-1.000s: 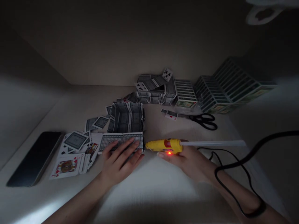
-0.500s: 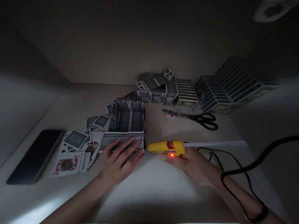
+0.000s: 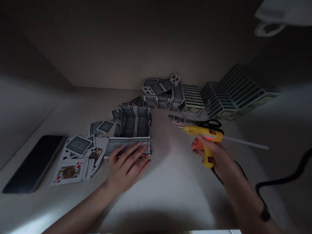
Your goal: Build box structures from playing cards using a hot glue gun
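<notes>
My left hand lies with fingers spread on the front flap of a box made of playing cards. The box stands open at the top, its patterned card backs facing inward. My right hand is wrapped round the handle of a yellow hot glue gun, a clear glue stick jutting from its rear. The gun's nozzle points left, raised off the box and close to a cut card. Black scissors lie partly hidden behind the gun.
Loose playing cards and a dark phone lie at the left. Along the back wall stand another card construction and several slatted card pieces. A black cable hangs by my right arm.
My right hand has moved the glue gun away from the box's front right corner, right and upward, and turned it so the handle shows. My left hand has stayed on the flap.
</notes>
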A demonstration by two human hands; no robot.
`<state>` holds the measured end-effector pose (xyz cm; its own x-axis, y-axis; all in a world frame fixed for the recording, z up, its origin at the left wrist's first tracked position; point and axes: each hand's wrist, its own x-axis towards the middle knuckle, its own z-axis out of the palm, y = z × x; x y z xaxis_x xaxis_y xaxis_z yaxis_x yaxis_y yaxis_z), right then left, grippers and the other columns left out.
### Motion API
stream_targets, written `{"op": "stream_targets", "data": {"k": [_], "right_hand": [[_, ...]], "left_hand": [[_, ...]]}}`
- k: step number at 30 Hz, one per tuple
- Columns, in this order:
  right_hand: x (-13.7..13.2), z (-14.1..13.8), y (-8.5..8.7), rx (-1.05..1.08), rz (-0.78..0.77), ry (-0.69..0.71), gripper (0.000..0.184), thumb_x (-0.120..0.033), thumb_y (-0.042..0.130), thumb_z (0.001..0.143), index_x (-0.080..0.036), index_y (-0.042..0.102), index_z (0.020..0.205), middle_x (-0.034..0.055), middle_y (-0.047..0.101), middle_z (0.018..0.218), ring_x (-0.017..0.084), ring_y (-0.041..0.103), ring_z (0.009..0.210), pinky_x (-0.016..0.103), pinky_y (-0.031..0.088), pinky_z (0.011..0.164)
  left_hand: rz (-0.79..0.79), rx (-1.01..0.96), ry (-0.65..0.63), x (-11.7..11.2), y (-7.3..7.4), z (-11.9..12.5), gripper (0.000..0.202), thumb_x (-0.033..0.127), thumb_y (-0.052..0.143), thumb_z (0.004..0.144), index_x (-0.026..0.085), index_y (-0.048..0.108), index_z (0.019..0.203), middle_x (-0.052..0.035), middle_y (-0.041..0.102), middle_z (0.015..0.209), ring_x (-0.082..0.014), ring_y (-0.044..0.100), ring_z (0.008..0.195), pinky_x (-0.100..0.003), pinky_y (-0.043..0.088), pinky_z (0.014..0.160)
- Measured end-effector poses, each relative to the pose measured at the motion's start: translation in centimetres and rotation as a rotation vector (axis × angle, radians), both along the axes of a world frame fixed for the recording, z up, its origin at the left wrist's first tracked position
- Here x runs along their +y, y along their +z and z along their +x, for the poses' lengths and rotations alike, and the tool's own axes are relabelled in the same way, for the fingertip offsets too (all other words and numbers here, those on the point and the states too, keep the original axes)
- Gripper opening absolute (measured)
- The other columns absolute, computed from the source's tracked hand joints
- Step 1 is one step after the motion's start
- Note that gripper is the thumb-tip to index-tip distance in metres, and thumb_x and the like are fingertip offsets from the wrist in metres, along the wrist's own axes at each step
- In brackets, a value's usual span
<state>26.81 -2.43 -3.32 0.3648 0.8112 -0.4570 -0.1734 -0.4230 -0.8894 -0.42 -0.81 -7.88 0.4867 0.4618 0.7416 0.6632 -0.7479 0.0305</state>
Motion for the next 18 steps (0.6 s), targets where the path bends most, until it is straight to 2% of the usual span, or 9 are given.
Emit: {"op": "stream_targets", "data": {"k": [1, 2, 5, 7, 12, 16, 18], "right_hand": [[0.3, 0.9, -0.5, 0.076, 0.01, -0.107, 0.029, -0.041, 0.075, 0.062, -0.024, 0.06, 0.079, -0.0012, 0.06, 0.071, 0.014, 0.056, 0.061, 0.026, 0.047, 0.055], [0.7, 1.9, -1.1, 0.133, 0.024, -0.154, 0.028, -0.04, 0.074, 0.063, -0.024, 0.059, 0.079, -0.0018, 0.059, 0.07, 0.013, 0.055, 0.058, 0.026, 0.046, 0.054], [1.4, 4.3, -2.4, 0.173, 0.089, -0.091, 0.019, -0.043, 0.062, 0.074, -0.024, 0.057, 0.077, -0.0015, 0.057, 0.068, 0.011, 0.044, 0.049, 0.028, 0.045, 0.054], [1.7, 5.3, -2.8, 0.162, 0.136, -0.053, 0.017, -0.041, 0.055, 0.079, -0.025, 0.059, 0.08, 0.0001, 0.061, 0.074, 0.011, 0.043, 0.049, 0.03, 0.045, 0.057], [2.3, 5.5, -2.3, 0.128, 0.181, -0.042, 0.022, -0.041, 0.052, 0.081, -0.028, 0.063, 0.095, 0.0044, 0.069, 0.096, 0.014, 0.056, 0.062, 0.032, 0.046, 0.065], [2.7, 5.5, -2.3, -0.126, 0.067, 0.009, 0.03, -0.05, 0.045, 0.084, -0.026, 0.061, 0.092, 0.0088, 0.07, 0.093, 0.021, 0.066, 0.08, 0.032, 0.049, 0.067], [2.6, 6.1, -2.9, -0.31, -0.029, 0.017, 0.039, -0.055, 0.036, 0.086, -0.023, 0.059, 0.084, 0.0111, 0.07, 0.082, 0.023, 0.067, 0.074, 0.035, 0.05, 0.063]], "left_hand": [[-0.002, -0.003, 0.001, 0.0, 0.0, 0.0, 0.02, 0.022, 0.076, 0.072, 0.022, 0.063, 0.087, -0.0004, 0.074, 0.097, -0.0194, 0.067, 0.095, -0.04, 0.037, 0.096], [-0.003, -0.006, 0.002, 0.0, 0.0, 0.0, 0.02, 0.022, 0.076, 0.072, 0.022, 0.063, 0.087, -0.0003, 0.074, 0.097, -0.0194, 0.067, 0.096, -0.04, 0.037, 0.096], [-0.006, -0.007, 0.003, 0.0, 0.0, 0.0, 0.019, 0.023, 0.075, 0.073, 0.023, 0.063, 0.088, 0.0001, 0.074, 0.098, -0.0187, 0.067, 0.096, -0.039, 0.037, 0.096], [-0.01, -0.006, 0.008, 0.0, 0.1, 0.0, 0.017, 0.023, 0.073, 0.075, 0.023, 0.063, 0.088, 0.0009, 0.074, 0.098, -0.018, 0.067, 0.096, -0.039, 0.036, 0.097], [-0.027, -0.009, 0.007, -0.1, 0.1, 0.0, 0.018, 0.022, 0.072, 0.076, 0.024, 0.063, 0.091, 0.0008, 0.074, 0.1, -0.018, 0.067, 0.097, -0.039, 0.036, 0.098], [-0.025, -0.009, 0.001, -0.1, 0.2, 0.0, 0.019, 0.022, 0.072, 0.076, 0.023, 0.061, 0.091, -0.0001, 0.074, 0.1, -0.019, 0.067, 0.097, -0.038, 0.04, 0.09], [-0.031, -0.002, 0.001, -0.2, 0.4, 0.0, 0.019, 0.022, 0.072, 0.077, 0.022, 0.061, 0.092, -0.0003, 0.074, 0.099, -0.0194, 0.067, 0.096, -0.038, 0.042, 0.087]]}}
